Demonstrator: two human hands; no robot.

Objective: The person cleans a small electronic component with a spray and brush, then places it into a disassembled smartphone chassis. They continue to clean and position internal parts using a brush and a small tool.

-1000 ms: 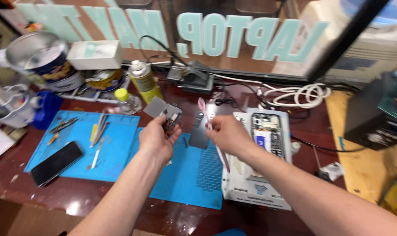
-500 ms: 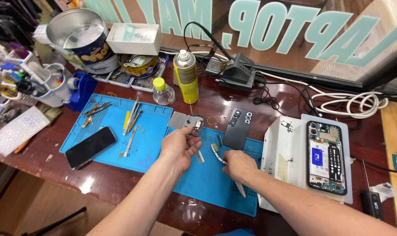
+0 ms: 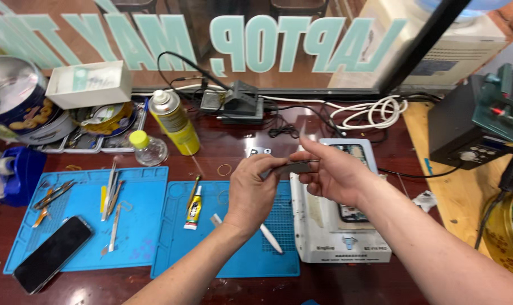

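On the dark wooden bench — 2 blue mats — both hands pinch a thin grey plate.

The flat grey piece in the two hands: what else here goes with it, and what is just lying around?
In use:
- left hand
- right hand
- thin flat grey metal-looking piece, pinched by both
- white heating pad with an opened phone under them

Lying about:
- yellow spray can
- small glue tube
- black phone
- tweezers
- round biscuit tin

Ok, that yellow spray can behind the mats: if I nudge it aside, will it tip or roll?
The yellow spray can stands upright, tall on a narrow base, so a push near the top would probably tip it. Being round, it would likely roll toward the small clear bottle. Its smooth metal wall may be slippery.
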